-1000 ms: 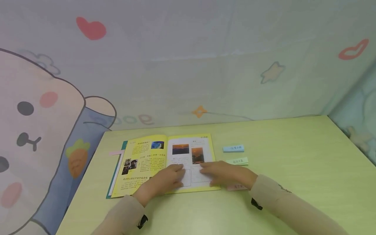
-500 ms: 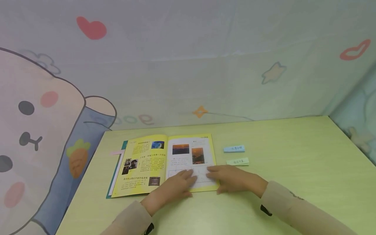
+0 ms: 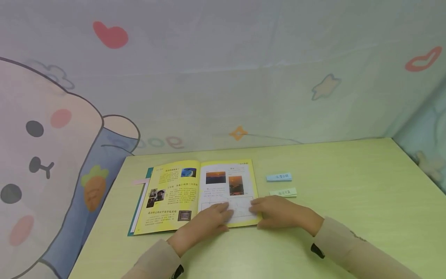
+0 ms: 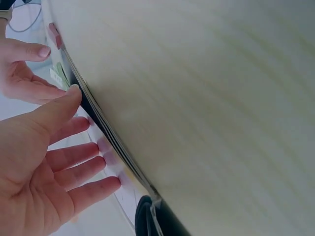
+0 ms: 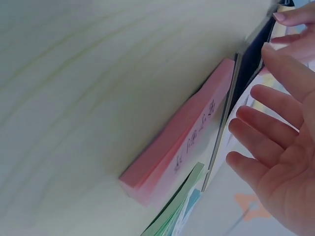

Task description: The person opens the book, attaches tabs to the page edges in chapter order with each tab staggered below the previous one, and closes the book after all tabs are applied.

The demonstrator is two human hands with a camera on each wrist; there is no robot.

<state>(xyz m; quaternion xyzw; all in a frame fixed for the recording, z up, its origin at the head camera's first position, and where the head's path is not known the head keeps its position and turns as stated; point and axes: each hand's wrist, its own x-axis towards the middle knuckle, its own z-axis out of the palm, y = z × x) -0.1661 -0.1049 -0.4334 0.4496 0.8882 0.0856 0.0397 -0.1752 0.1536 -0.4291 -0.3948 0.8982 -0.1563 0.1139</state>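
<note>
both hands lie flat, fingers straight: left hand (image 3: 203, 225) and right hand (image 3: 278, 211) press the open picture book's (image 3: 181, 193) right page. pink sticky pad (image 5: 184, 132), perhaps touching the book, at 3 o'clock.

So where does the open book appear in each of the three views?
Head: the book lies open, flat on the table, left of centre.
Left wrist: only its stacked page edge shows, a thin slanted line from upper left to bottom centre.
Right wrist: its edge runs slanted right of centre, next to a pink pad.
Shared landmark: the yellow-green table, which fills most of both wrist views.
</note>
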